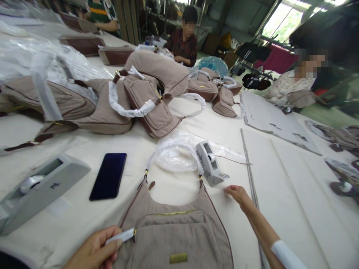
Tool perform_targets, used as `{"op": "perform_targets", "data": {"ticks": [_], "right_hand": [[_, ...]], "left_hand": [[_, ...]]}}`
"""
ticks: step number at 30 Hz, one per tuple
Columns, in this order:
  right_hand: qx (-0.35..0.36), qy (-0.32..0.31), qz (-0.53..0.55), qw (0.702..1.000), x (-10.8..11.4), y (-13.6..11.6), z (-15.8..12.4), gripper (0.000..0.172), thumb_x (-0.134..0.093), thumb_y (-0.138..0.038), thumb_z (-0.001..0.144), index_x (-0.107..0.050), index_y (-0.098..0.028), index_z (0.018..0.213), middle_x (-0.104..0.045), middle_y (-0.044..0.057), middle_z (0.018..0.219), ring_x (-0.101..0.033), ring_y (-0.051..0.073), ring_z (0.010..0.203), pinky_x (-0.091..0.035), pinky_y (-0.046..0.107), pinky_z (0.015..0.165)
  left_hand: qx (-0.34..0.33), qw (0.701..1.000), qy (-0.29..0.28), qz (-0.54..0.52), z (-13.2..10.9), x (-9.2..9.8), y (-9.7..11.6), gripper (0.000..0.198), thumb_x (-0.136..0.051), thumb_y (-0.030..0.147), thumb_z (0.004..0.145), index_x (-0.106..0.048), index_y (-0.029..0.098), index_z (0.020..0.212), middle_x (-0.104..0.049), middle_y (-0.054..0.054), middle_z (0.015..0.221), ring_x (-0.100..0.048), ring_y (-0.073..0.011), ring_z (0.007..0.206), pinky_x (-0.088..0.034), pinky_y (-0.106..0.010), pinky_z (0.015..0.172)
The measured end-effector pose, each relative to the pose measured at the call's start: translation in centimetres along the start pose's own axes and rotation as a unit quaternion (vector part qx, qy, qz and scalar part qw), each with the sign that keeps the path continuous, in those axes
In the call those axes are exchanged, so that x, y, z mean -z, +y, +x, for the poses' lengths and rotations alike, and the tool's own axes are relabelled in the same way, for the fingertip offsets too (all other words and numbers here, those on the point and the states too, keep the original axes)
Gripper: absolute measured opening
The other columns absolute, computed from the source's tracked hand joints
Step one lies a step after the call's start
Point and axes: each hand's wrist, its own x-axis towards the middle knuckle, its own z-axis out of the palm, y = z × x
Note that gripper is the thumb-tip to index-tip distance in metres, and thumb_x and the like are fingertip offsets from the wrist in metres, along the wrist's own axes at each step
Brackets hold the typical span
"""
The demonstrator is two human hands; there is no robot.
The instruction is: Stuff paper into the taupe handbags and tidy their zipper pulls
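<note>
A taupe corduroy shoulder bag [174, 231] lies in front of me, its handle [165, 149] wrapped in white padding. On its front are a gold zip and a small gold plate. At the bag's left side, my left hand [98, 246] pinches a white wrapped zip pull [122, 236] that hangs from the end of the pocket zip. To the right of the bag, my right hand [238, 196] reaches toward a small grey tape dispenser [210, 164], thumb and fingertips close together just short of its cutting end. Whether anything thin is between those fingertips cannot be made out.
A larger tape dispenser [47, 190] and a black phone [109, 175] lie on the left. More taupe bags [106, 104] are heaped across the table behind. Pale sheets [297, 186] cover the right side. Several people work around the table, one [185, 41] at the far side.
</note>
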Motion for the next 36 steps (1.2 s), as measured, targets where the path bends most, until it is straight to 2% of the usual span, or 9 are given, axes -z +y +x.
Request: {"op": "perform_targets", "data": {"ticks": [4, 7, 9, 12, 15, 17, 20, 29, 36], "right_hand": [[0.013, 0.063, 0.001, 0.998, 1.1, 0.4, -1.8, 0.042, -0.066, -0.055, 0.053, -0.062, -0.016, 0.068, -0.058, 0.002, 0.065, -0.055, 0.021, 0.070, -0.045, 0.032, 0.061], [0.036, 0.064, 0.066, 0.995, 1.6, -3.2, -5.2, 0.044, -0.073, -0.053, 0.054, -0.063, -0.018, 0.078, -0.062, 0.003, 0.081, -0.056, 0.019, 0.082, -0.048, 0.030, 0.074], [0.033, -0.050, 0.114, 0.992, -0.3, -6.7, -8.5, 0.037, -0.075, -0.050, 0.059, -0.063, -0.019, 0.076, -0.061, 0.002, 0.081, -0.056, 0.018, 0.081, -0.050, 0.028, 0.073], [0.010, -0.256, 0.117, 0.959, -6.2, -11.3, -14.4, 0.034, -0.070, -0.049, 0.069, -0.060, -0.017, 0.068, -0.059, 0.001, 0.067, -0.052, 0.011, 0.061, -0.047, 0.021, 0.056], [-0.015, -0.350, 0.116, 0.929, -12.8, -12.8, -18.3, 0.038, -0.072, -0.051, 0.066, -0.058, -0.015, 0.069, -0.058, 0.000, 0.060, -0.049, 0.008, 0.052, -0.037, 0.016, 0.043], [-0.027, -0.355, 0.094, 0.930, -15.8, -12.3, -19.3, 0.042, -0.073, -0.053, 0.061, -0.057, -0.014, 0.068, -0.059, 0.000, 0.059, -0.049, 0.008, 0.049, -0.033, 0.014, 0.038], [-0.034, -0.334, 0.055, 0.940, -17.8, -11.3, -19.5, 0.043, -0.070, -0.054, 0.059, -0.056, -0.014, 0.064, -0.061, 0.001, 0.059, -0.051, 0.008, 0.047, -0.031, 0.014, 0.035], [-0.048, -0.262, -0.079, 0.961, -19.4, -9.8, -19.5, 0.027, -0.057, -0.035, 0.074, -0.053, -0.015, 0.056, -0.054, -0.003, 0.044, -0.043, 0.005, 0.031, -0.028, 0.015, 0.032], [-0.053, -0.264, -0.078, 0.960, -19.8, -8.6, -19.8, 0.027, -0.053, -0.034, 0.077, -0.055, -0.015, 0.059, -0.052, -0.004, 0.044, -0.040, 0.004, 0.029, -0.027, 0.015, 0.031]], "left_hand": [[-0.027, 0.999, -0.006, -0.021, -0.2, -0.9, 0.4, 0.037, -0.061, 0.050, 0.068, -0.048, 0.016, 0.068, -0.055, 0.005, 0.050, -0.049, -0.0074, 0.037, -0.027, -0.017, 0.041], [-0.045, 0.998, -0.014, -0.033, -0.5, -2.2, 1.5, 0.025, -0.056, 0.039, 0.072, -0.050, 0.015, 0.070, -0.057, 0.004, 0.052, -0.052, -0.0079, 0.040, -0.029, -0.018, 0.043], [-0.039, 0.998, -0.027, -0.051, -0.5, -3.1, 2.1, 0.018, -0.054, 0.032, 0.070, -0.051, 0.015, 0.071, -0.058, 0.003, 0.053, -0.053, -0.0082, 0.040, -0.029, -0.018, 0.042], [-0.028, 0.995, -0.046, -0.084, -0.3, -4.4, 2.4, 0.014, -0.053, 0.028, 0.068, -0.053, 0.014, 0.072, -0.059, 0.003, 0.053, -0.055, -0.0084, 0.040, -0.029, -0.017, 0.040], [-0.032, 0.993, -0.050, -0.101, -0.4, -5.2, 2.2, 0.014, -0.053, 0.027, 0.069, -0.052, 0.014, 0.072, -0.059, 0.003, 0.052, -0.055, -0.0083, 0.039, -0.028, -0.016, 0.039], [-0.043, 0.993, -0.050, -0.103, -0.5, -5.4, 2.0, 0.015, -0.054, 0.029, 0.070, -0.052, 0.014, 0.072, -0.058, 0.003, 0.051, -0.055, -0.0085, 0.039, -0.028, -0.016, 0.038], [-0.057, 0.992, -0.050, -0.100, -0.5, -5.3, 1.9, 0.018, -0.055, 0.032, 0.072, -0.052, 0.014, 0.072, -0.058, 0.003, 0.052, -0.055, -0.0085, 0.040, -0.029, -0.016, 0.038], [-0.070, 0.991, -0.044, -0.102, -0.7, -5.5, 1.8, 0.016, -0.054, 0.030, 0.071, -0.052, 0.014, 0.071, -0.057, 0.004, 0.053, -0.052, -0.0071, 0.039, -0.030, -0.016, 0.040], [-0.063, 0.991, -0.057, -0.101, -0.6, -5.6, 1.8, 0.012, -0.050, 0.026, 0.067, -0.052, 0.015, 0.070, -0.057, 0.004, 0.052, -0.052, -0.0069, 0.038, -0.029, -0.016, 0.038]]}}
